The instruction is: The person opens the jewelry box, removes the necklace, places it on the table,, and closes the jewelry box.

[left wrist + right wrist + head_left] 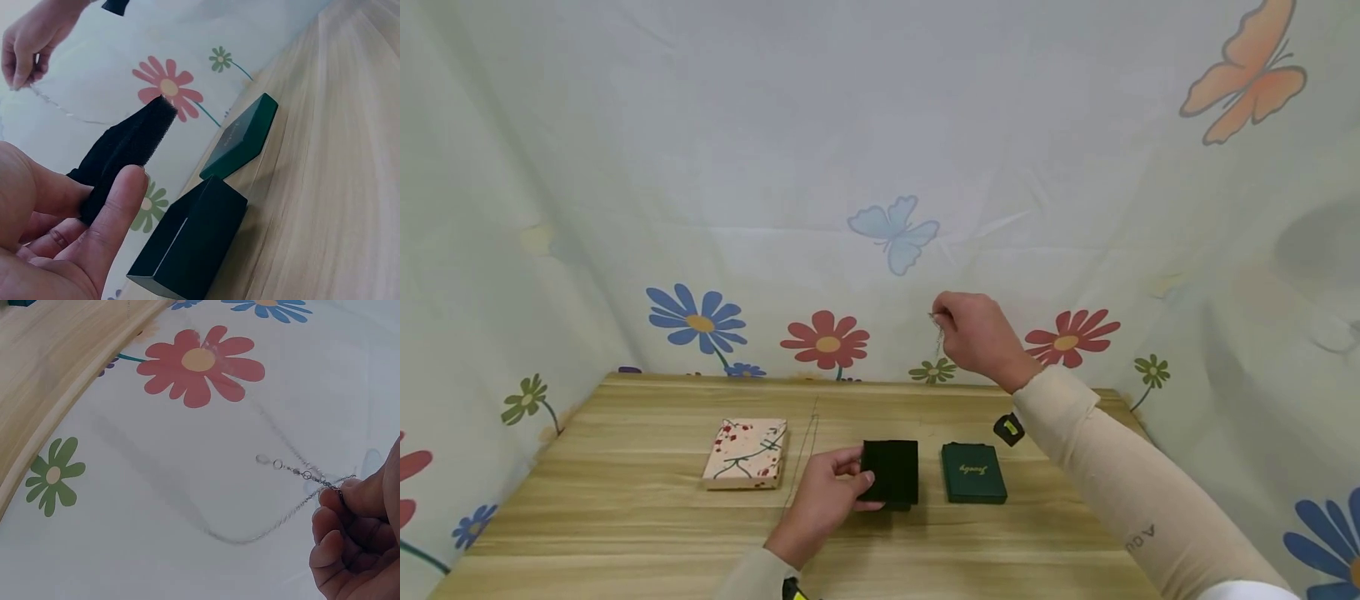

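Observation:
My left hand [827, 492] pinches a black foam pad [128, 147] between thumb and fingers. Below the pad, a dark green box [200, 240] stands open-topped on the table; in the head view the pad covers most of it. Raised near the back of the table, my right hand [973, 333] holds a thin silver chain necklace [275, 528] between thumb and forefinger. Its strands and small clasp end dangle from the fingertips in the right wrist view. Beside the open box lies a green lid [973, 472] with gold lettering.
A pink box with a floral branch pattern [747, 454] sits on the wooden table [625, 500] at left. Between it and my left hand runs a thin chain-like line [807, 442]. A curtain printed with flowers and butterflies [895, 237] hangs behind the table.

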Tool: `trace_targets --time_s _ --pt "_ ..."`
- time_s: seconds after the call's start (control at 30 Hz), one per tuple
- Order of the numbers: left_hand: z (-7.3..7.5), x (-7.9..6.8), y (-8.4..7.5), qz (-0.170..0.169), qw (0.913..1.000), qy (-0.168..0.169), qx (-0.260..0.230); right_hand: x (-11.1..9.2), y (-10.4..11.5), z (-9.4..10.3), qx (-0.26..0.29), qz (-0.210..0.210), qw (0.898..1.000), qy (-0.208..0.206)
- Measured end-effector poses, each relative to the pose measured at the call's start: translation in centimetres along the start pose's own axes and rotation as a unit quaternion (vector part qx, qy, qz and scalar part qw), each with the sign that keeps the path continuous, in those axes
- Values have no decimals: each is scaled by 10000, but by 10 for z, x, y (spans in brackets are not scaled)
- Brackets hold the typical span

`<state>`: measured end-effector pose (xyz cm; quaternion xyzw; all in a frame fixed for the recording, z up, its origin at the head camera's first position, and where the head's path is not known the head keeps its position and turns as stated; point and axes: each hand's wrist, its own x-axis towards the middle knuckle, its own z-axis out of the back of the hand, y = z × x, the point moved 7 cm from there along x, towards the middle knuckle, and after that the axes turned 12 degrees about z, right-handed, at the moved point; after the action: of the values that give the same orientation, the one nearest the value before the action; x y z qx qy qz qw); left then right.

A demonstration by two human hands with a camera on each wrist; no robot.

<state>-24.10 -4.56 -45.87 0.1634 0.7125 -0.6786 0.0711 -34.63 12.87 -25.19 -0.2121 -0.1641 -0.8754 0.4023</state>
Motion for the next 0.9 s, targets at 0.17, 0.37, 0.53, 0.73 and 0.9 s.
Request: trace_targets --time_s 0.17,0.37,0.53,0.73,0.9 --pt "1 1 1 25 10000 -39 -4 0 -3 3 -25 42 10000 32" --pt "6 5 5 96 9998 -195 12 0 -8 7 44 2 9999 124" --pt "10 7 6 116 9993 -349 15 0 -9 5 312 -80 9991 267" --pt "12 7 4 67 9987 -495 18 -5 -6 2 418 0 9984 381" --pt "13 7 4 57 9983 -576 26 -10 -2 1 516 67 9975 477"
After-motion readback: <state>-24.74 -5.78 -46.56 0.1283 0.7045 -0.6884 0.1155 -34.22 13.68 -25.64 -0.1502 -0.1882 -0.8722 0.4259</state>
